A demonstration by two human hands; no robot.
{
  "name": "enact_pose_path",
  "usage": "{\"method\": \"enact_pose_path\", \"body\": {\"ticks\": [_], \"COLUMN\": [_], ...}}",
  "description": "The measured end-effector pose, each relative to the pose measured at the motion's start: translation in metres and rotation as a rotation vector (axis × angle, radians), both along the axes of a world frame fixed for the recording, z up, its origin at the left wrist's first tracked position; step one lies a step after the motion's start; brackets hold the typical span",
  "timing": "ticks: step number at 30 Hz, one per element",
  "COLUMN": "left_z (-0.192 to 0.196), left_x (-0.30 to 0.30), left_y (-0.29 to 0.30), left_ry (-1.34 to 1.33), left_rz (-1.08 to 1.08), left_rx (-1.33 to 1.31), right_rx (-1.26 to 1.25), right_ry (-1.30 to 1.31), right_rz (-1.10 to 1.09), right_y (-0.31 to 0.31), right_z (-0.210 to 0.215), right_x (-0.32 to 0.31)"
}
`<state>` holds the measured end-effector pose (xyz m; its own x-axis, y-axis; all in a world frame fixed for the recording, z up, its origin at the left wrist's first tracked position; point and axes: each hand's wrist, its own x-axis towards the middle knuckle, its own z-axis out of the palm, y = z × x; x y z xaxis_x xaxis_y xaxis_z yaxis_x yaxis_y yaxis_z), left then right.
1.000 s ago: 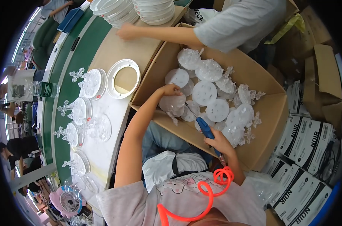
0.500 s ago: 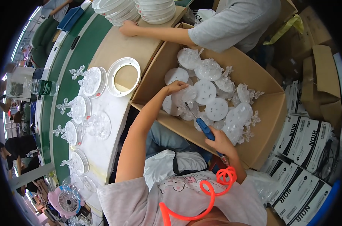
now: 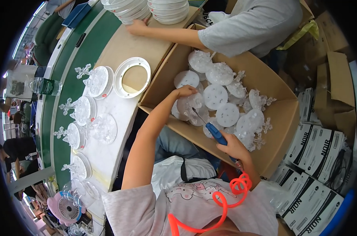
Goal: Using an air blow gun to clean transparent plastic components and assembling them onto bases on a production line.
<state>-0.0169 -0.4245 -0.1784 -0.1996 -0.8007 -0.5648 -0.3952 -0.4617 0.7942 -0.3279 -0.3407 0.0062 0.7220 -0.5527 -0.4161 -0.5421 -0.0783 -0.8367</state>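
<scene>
Reaching into the cardboard box (image 3: 283, 118), left hand (image 3: 185, 92) seemingly grips a clear disc (image 3: 188, 105) (right hand (image 3: 234, 147) clamps a blue screwdriver (image 3: 214, 131)).

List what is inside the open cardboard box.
The cardboard box holds a loose pile of clear plastic discs. The left hand reaches into them. Whatever lies beneath the top layer, and the box bottom, is covered.
</scene>
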Motion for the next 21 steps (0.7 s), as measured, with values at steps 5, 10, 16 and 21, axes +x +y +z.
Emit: {"method": "enact_pose_path", "body": {"ticks": [5,10,16,21], "left_z": [0.006,0.005,0.022,0.011], "left_x": [0.005,0.021,0.017,0.028], "left_y": [-0.003,-0.003,-0.008,-0.004], "left_ry": [0.04,0.112,0.203,0.032], "left_rz": [0.079,0.135,0.216,0.321], "left_rx": [0.017,0.037,0.086,-0.009], "right_rx": [-0.038,0.072,0.187,-0.031], "right_ry": [-0.009,0.08,0.073,-0.043], "right_rz": [-0.045,-0.069,-0.095,0.015], "right_y": [-0.001,-0.005,-0.003,0.011], "right_z": [-0.006,-0.008,-0.017,-0.003], "right_x": [-0.014,-0.015,-0.023,-0.016]}}
